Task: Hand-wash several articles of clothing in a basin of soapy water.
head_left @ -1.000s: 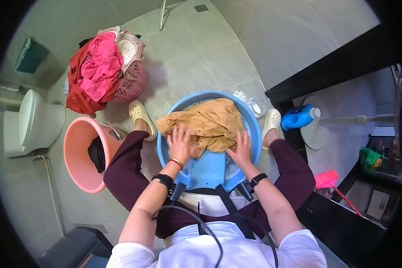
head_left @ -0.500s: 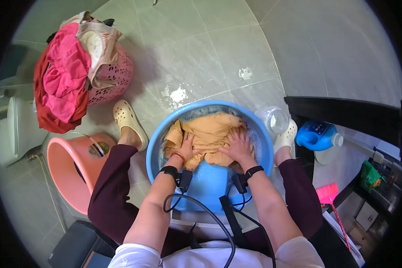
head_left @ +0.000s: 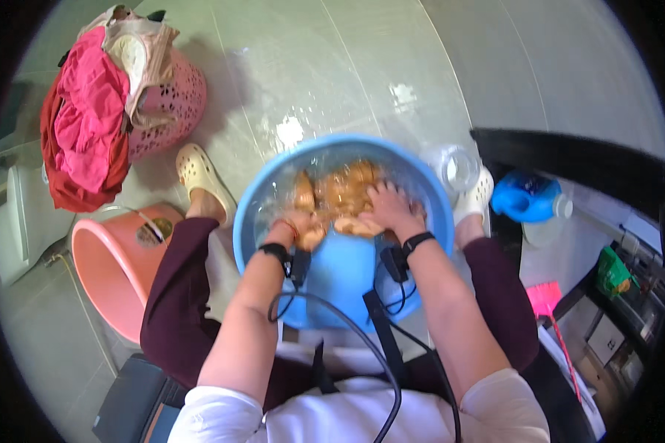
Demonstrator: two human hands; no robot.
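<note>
Left hand (head_left: pixel 297 225) and right hand (head_left: pixel 391 209) both pressing down, gripping tan garment (head_left: pixel 340 193) under water in blue basin (head_left: pixel 340 277) between knees; pink laundry basket (head_left: pixel 171 96) within reach.

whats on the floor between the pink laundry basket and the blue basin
In the head view, a cream clog on the person's left foot sits between the pink laundry basket and the blue basin; otherwise wet floor tile.

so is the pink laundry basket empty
No, the pink laundry basket is heaped with clothes, red and pink garments spilling over its side with a beige piece on top.
</note>
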